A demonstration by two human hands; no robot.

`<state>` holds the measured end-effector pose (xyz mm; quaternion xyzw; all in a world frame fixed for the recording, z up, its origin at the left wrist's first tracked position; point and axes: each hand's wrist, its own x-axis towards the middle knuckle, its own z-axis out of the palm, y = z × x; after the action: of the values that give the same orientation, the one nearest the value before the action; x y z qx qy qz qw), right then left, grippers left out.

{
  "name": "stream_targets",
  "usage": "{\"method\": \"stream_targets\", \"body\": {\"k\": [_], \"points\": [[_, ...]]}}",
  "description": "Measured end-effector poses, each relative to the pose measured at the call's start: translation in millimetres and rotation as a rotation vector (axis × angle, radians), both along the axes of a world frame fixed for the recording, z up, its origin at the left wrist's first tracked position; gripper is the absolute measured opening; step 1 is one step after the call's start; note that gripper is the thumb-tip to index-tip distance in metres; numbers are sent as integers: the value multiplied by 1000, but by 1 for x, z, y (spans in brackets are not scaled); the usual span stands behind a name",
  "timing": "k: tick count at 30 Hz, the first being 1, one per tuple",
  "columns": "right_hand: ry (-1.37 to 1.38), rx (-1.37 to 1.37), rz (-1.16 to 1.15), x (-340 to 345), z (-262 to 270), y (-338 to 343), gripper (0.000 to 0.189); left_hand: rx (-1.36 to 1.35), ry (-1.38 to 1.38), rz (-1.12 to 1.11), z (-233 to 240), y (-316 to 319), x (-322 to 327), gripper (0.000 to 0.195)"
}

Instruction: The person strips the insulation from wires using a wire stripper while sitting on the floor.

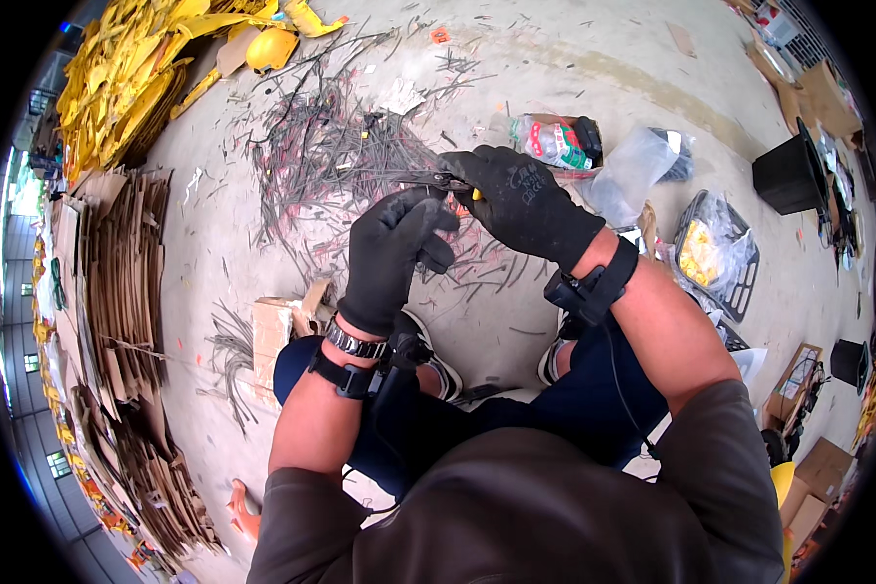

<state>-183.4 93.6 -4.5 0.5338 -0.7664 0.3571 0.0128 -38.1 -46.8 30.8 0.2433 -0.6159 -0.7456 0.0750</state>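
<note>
My right hand (522,204), in a dark work glove, grips what looks like a pair of pliers (425,177) with dark metal jaws pointing left. A bit of yellow shows at the palm side of that glove. Just below the jaws is my left hand (390,252), also gloved, its fingers curled and its fingertips close to the tool. Whether a wire sits between those fingers is hidden. Under and beyond both hands, a wide heap of cut cable pieces (336,157), mostly grey and black with some red, lies spread on the concrete floor (482,292).
Left stand stacks of flattened cardboard (124,292) and a pile of yellow plastic shells (128,87). A torn cardboard box (271,328) is by my left knee. To the right are an open carton (562,142), a clear plastic bag (631,175), a black crate (741,277) and a black bin (785,171).
</note>
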Motion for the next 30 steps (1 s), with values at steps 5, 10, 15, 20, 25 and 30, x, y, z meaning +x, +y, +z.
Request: {"method": "stream_targets", "body": {"k": [5,10,15,20,25,30], "points": [[-334,185,108,-3,3,2,40,-61,1,16,-11,-2,4,25],[-572,249,209,-6,23,3,40,-92,2,-3,-3,-3,6,25],[-525,254,225,-9,7,1,40,-95,3,21,-2,-3,6,25],[-491,214,237,-9,6,2,39,-99,-11,17,-2,-5,7,26],[-478,220,237,-9,12,5,38,-71,-17,8,-1,-4,7,30],[-454,175,262,-11,7,8,39,-10,26,-20,-8,-10,11,31]]}}
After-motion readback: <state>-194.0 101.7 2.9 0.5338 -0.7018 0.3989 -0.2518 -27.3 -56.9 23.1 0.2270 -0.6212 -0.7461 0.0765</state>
